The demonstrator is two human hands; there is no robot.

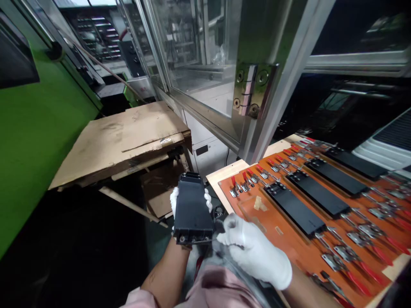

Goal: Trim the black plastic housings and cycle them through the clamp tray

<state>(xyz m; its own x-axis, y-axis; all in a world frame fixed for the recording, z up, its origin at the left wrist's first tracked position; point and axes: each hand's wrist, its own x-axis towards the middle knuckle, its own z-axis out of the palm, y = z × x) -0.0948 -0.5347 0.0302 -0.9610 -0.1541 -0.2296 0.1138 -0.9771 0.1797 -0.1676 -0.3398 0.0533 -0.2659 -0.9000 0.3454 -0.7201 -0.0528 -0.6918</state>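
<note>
- One view, worn on the person's head, facing forward and down.
- Close below: the left hand's fingers [208, 199] and right hand's fingers [231, 224].
- Near, at right: counter [227, 170].
- Farther ahead: glass door [199, 64].

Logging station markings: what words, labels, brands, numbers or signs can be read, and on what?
No text can be read.
Pale housing behind the cardboard-topped table: small reddish marking, too blurred to read.
White cabinet: dark rectangle, no legible characters.
Held black part: no lettering visible on the side shown.
Black panels on the orange board: nothing legible.
</note>
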